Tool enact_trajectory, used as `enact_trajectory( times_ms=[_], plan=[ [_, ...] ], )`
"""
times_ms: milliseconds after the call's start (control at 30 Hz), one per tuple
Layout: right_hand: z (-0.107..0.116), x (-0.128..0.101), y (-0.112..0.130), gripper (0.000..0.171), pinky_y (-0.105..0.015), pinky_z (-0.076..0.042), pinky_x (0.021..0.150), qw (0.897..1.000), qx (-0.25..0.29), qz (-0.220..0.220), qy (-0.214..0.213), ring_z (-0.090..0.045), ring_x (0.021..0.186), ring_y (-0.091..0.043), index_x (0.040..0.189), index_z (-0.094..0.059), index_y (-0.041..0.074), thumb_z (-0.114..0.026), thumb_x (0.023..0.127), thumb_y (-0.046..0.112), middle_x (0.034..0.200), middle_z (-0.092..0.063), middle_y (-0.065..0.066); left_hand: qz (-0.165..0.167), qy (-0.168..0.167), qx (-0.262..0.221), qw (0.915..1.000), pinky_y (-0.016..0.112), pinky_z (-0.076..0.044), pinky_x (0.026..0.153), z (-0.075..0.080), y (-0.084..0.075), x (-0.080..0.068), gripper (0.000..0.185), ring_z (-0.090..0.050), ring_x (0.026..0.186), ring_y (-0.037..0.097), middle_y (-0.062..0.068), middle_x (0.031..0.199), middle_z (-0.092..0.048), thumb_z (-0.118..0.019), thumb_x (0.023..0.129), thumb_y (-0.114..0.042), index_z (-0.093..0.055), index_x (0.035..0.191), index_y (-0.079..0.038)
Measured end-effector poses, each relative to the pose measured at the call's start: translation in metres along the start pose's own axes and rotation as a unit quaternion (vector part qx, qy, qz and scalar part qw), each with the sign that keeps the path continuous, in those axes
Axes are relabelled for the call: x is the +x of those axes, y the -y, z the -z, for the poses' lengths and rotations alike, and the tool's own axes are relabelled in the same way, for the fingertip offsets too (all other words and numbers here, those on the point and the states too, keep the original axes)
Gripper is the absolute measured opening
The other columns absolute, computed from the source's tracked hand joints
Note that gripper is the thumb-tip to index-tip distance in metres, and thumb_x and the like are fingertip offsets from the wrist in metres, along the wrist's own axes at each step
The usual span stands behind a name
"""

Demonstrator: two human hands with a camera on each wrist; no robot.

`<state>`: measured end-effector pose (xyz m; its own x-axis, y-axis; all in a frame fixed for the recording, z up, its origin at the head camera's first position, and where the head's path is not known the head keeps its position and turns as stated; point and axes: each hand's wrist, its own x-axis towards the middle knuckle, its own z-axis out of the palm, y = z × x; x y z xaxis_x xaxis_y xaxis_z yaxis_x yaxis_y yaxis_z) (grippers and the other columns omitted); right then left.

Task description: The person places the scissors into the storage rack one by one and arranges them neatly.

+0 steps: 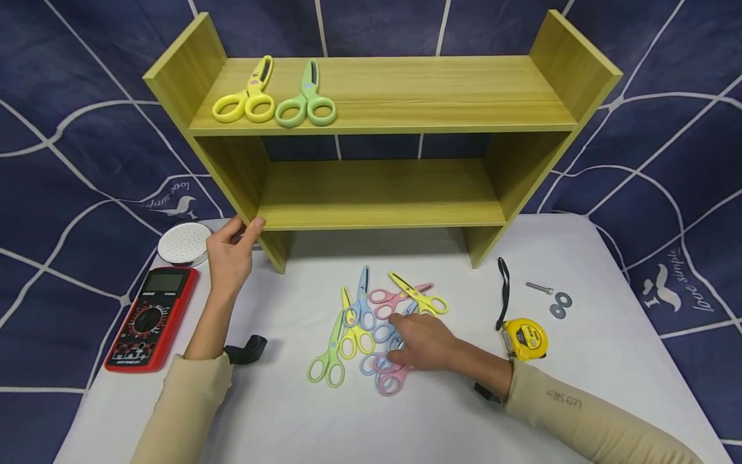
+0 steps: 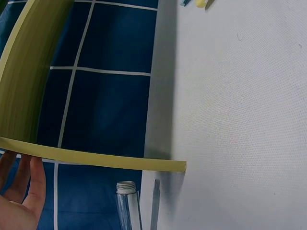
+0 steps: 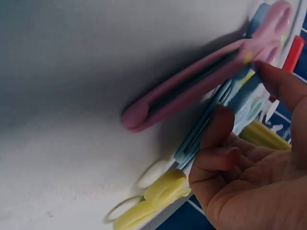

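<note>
Two scissors (image 1: 274,96) lie on the shelf's (image 1: 406,90) top board; I count about seven more in the pile (image 1: 371,322) on the table (image 1: 406,412). My right hand (image 1: 426,341) rests on that pile, fingers curling onto a blue pair (image 3: 225,120). My left hand (image 1: 230,254), fingers relaxed, braces the shelf's side. I judge sorting barely begun.

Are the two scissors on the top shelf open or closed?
Closed. On the shelf, the yellow scissors and green scissors each show blades together in one strip and handle loops side by side.
</note>
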<state>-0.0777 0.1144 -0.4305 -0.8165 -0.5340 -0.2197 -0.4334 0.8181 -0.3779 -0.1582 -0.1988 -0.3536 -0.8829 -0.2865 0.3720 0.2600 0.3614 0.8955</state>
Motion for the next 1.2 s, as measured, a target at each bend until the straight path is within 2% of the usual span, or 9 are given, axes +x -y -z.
enact_trajectory(
  times_ms=[100,300,500,633,733,800,900,1033,1200],
  plan=[
    [0.002,-0.002,0.0,0.066,-0.032,-0.048,0.066,1.0,0.017,-0.005,0.009,-0.059,0.08,-0.016,0.127,-0.058,0.001,-0.084,0.076,0.033,0.096,-0.068,-0.004,0.002,0.001,-0.006,1.0,0.017,-0.052,0.082,0.0,0.002,0.001,0.033,-0.061,0.094,0.0,0.027,0.119,-0.063,-0.065,0.096,-0.009,-0.064,0.124,0.008],
    [0.01,-0.011,0.003,0.061,-0.029,-0.046,0.062,0.999,0.045,0.011,0.015,-0.057,0.078,-0.012,0.127,-0.055,0.008,-0.083,0.076,0.03,0.095,-0.067,0.0,0.01,-0.005,-0.009,0.9999,0.018,-0.052,0.083,0.001,0.03,0.009,0.033,-0.063,0.096,0.002,0.02,0.12,-0.065,-0.067,0.095,-0.012,-0.066,0.125,0.001],
    [0.026,-0.02,0.006,0.059,-0.027,-0.044,0.063,0.996,0.051,0.072,-0.023,-0.052,0.076,-0.009,0.126,-0.055,0.014,-0.081,0.075,0.026,0.093,-0.062,0.005,0.003,-0.005,-0.018,0.9998,0.019,-0.053,0.083,0.001,0.041,0.011,0.034,-0.064,0.096,0.004,0.015,0.119,-0.067,-0.069,0.094,-0.016,-0.068,0.126,-0.004],
    [0.042,-0.025,0.009,0.057,-0.024,-0.042,0.061,0.987,0.076,0.132,-0.06,-0.048,0.076,-0.007,0.129,-0.056,0.017,-0.078,0.076,0.019,0.098,-0.058,0.006,0.002,-0.006,-0.02,0.9998,0.018,-0.052,0.083,0.0,0.038,0.01,0.033,-0.063,0.096,0.003,0.016,0.12,-0.067,-0.067,0.095,-0.013,-0.067,0.125,-0.002],
    [0.056,-0.028,0.011,0.052,-0.023,-0.043,0.063,0.974,0.079,0.182,-0.11,-0.047,0.078,-0.006,0.129,-0.057,0.017,-0.073,0.08,0.015,0.104,-0.057,0.005,-0.004,-0.006,-0.019,0.9998,0.016,-0.052,0.082,0.0,0.027,0.007,0.032,-0.063,0.094,0.001,0.02,0.118,-0.066,-0.066,0.095,-0.009,-0.066,0.124,0.004],
    [0.066,-0.028,0.013,0.051,-0.022,-0.044,0.063,0.96,0.088,0.217,-0.152,-0.048,0.078,-0.006,0.131,-0.057,0.015,-0.071,0.082,0.013,0.104,-0.056,0.004,-0.011,-0.007,-0.02,0.9997,0.015,-0.051,0.081,-0.001,0.018,0.004,0.03,-0.062,0.092,-0.001,0.018,0.113,-0.067,-0.064,0.095,-0.006,-0.065,0.123,0.008],
    [0.082,-0.029,0.015,0.048,-0.017,-0.043,0.06,0.936,0.102,0.259,-0.217,-0.048,0.07,-0.004,0.13,-0.058,0.013,-0.07,0.083,0.009,0.104,-0.055,0.003,-0.022,-0.008,-0.022,0.9995,0.014,-0.051,0.077,-0.001,0.006,0.001,0.029,-0.062,0.088,-0.002,0.006,0.103,-0.069,-0.064,0.095,-0.004,-0.065,0.119,0.012],
    [0.106,-0.03,0.021,0.045,-0.014,-0.041,0.054,0.906,0.124,0.283,-0.29,-0.047,0.066,-0.006,0.127,-0.061,0.009,-0.067,0.083,0.005,0.102,-0.054,-0.003,-0.022,-0.008,-0.024,0.9994,0.013,-0.051,0.076,0.0,0.003,0.0,0.029,-0.062,0.086,-0.002,-0.008,0.097,-0.067,-0.064,0.095,-0.005,-0.066,0.118,0.012],
    [0.139,-0.029,0.028,0.044,-0.02,-0.043,0.053,0.875,0.11,0.286,-0.375,-0.046,0.065,-0.01,0.126,-0.063,0.003,-0.065,0.082,0.004,0.1,-0.055,-0.009,-0.016,-0.008,-0.022,0.9996,0.014,-0.051,0.079,-0.001,0.015,0.003,0.029,-0.062,0.089,-0.001,0.007,0.106,-0.068,-0.063,0.096,-0.005,-0.065,0.12,0.009]
  ],
)
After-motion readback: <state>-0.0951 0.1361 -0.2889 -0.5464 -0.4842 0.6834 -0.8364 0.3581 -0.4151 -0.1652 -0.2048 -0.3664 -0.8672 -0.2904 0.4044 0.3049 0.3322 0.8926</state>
